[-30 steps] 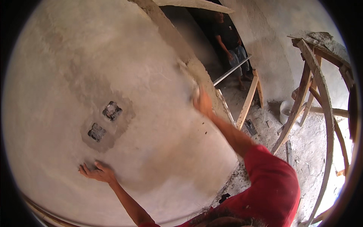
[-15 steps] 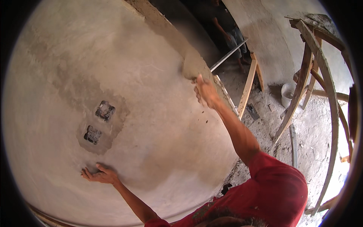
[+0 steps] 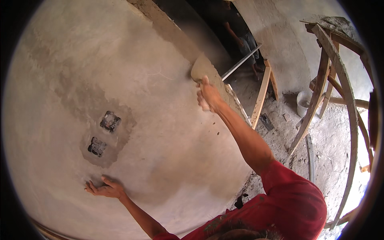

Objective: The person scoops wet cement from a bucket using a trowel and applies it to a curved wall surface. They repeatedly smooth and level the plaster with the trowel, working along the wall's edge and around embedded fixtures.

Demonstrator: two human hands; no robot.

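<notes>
1 head view faces wall [image 3: 168,116], apparently near.

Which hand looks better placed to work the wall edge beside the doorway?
The right hand, I'd judge: it grips the trowel at the rough edge strip beside the doorway. The left hand is open, holding no tool, farther off below the two square holes.

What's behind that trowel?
Around the trowel, you can see smooth wall on its left and a rough brown strip above it. The patch directly behind it is covered, so I can't tell how that part looks.
</notes>
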